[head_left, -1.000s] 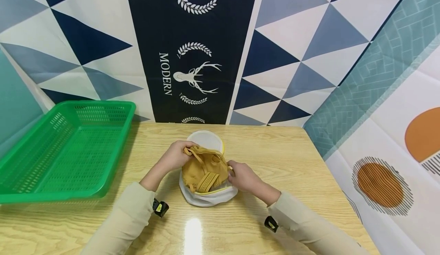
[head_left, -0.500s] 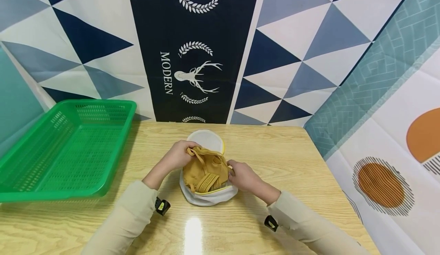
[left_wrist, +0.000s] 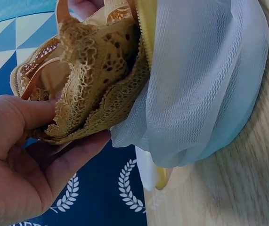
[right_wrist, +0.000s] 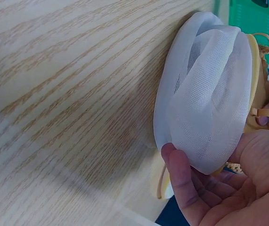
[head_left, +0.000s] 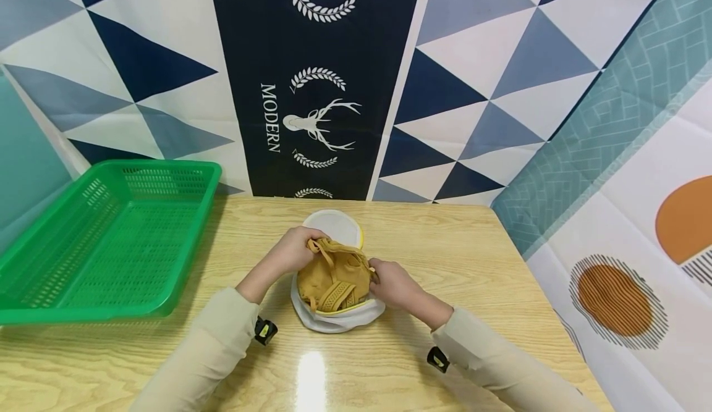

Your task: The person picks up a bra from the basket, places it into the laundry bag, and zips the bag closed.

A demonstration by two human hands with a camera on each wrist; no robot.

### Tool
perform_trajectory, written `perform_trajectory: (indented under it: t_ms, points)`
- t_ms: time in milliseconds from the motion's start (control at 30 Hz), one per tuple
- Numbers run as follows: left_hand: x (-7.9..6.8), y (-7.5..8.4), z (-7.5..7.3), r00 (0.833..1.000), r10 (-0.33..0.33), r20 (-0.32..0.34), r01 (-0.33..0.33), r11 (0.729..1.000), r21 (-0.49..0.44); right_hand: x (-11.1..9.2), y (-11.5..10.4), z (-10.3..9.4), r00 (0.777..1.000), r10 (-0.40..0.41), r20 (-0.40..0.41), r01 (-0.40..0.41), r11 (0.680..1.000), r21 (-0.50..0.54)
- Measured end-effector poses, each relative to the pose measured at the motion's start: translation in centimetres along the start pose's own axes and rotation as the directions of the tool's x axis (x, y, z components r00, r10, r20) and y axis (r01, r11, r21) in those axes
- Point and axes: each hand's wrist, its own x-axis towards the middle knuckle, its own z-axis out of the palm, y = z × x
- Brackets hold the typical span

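A mustard-yellow lace bra (head_left: 325, 274) sits bunched in the mouth of a white mesh laundry bag (head_left: 340, 323) with yellow trim. The bag's round flap (head_left: 332, 223) lies folded back on the far side. My left hand (head_left: 293, 250) pinches the bra's lace edge (left_wrist: 94, 77) between thumb and fingers, as the left wrist view shows. On the other side, my right hand (head_left: 396, 285) grips the rim of the mesh bag (right_wrist: 205, 101), thumb at the opening and fingers outside. Part of the bra is hidden inside the bag.
A green plastic basket (head_left: 119, 245) stands on the left of the wooden table (head_left: 445, 257). Patterned cloth (head_left: 317, 78) hangs behind the table's far edge, and more printed cloth (head_left: 623, 276) hangs along the right side.
My left hand has shifted slightly to the right with the bra's edge, which leans a little further inward. My right hand and the bag have hardly moved.
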Motion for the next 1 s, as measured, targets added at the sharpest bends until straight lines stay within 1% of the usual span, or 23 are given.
perform_trajectory:
  t_ms: [233,533,767,1000]
  points:
    - [0.19,0.14,-0.03,0.999,0.009,0.037,-0.010,1.000,0.022,0.02,0.10,0.11,1.000,0.009,-0.002,-0.009,1.000,0.008]
    - [0.34,-0.01,0.05,0.998,0.024,0.059,-0.028,0.997,0.069,0.12,0.07,0.02,1.000,0.007,-0.013,-0.007,0.999,0.033]
    - [0.41,0.26,0.08,0.997,0.031,0.066,-0.037,0.995,0.091,0.18,0.11,-0.07,1.000,0.002,-0.016,-0.001,0.999,0.039]
    - [0.54,0.65,0.24,0.996,0.018,0.084,-0.028,0.993,0.119,0.20,0.15,-0.13,0.999,-0.005,-0.035,0.006,0.999,0.048]
